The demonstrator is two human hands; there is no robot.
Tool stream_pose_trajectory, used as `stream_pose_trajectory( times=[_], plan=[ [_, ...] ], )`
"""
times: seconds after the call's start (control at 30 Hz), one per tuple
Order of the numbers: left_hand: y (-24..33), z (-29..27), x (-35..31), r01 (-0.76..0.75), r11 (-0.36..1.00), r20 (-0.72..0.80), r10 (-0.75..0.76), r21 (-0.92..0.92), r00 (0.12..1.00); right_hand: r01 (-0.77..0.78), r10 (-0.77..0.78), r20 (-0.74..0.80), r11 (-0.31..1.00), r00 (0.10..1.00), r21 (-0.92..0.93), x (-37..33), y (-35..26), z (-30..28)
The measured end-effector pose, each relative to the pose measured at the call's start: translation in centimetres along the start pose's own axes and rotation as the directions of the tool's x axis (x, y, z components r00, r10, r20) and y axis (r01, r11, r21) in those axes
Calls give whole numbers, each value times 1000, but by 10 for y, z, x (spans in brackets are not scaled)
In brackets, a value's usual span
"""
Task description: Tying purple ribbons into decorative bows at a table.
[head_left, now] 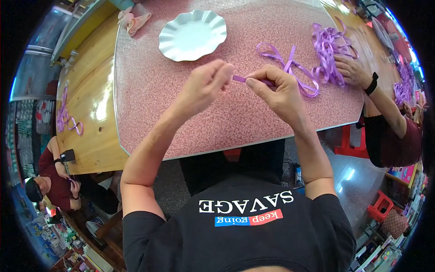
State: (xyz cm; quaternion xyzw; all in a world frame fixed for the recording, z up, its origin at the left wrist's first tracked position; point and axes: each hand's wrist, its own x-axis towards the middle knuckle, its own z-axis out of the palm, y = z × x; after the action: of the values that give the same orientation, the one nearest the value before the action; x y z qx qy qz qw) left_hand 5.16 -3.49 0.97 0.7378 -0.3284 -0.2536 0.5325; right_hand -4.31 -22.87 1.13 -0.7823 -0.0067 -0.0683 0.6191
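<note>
My right hand [277, 90] pinches a purple ribbon [239, 78] between thumb and forefinger above the pink speckled table [217, 122]. A short, flat end of it sticks out to the left. My left hand [209, 81], slightly blurred, is closed with curled fingers close to that end; whether it grips anything is hidden. Behind my right hand lie loops of purple ribbon [310, 90] on the tabletop. A white plate with a wavy rim [192, 36] sits beyond my left hand.
At the right, another person's hand [350, 70] rests by a heap of purple ribbon [327, 47]. A pink cloth-like item [134, 21] lies at the far left corner. On the left wooden table are more ribbon pieces [63, 109], and a seated person [59, 181] beside it handles something small.
</note>
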Motion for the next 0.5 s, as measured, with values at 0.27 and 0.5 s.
stream_pose_trajectory(
  times=[0.27,0.5],
  plan=[
    [5,17,0,39,997,-23,-41,-60,999,195,-201,-30,971,979,-141,-1,-7,2],
    [-11,30,-1,-49,994,-94,40,-94,995,340,-376,-64,889,924,-306,-7,-4,5]
  ],
)
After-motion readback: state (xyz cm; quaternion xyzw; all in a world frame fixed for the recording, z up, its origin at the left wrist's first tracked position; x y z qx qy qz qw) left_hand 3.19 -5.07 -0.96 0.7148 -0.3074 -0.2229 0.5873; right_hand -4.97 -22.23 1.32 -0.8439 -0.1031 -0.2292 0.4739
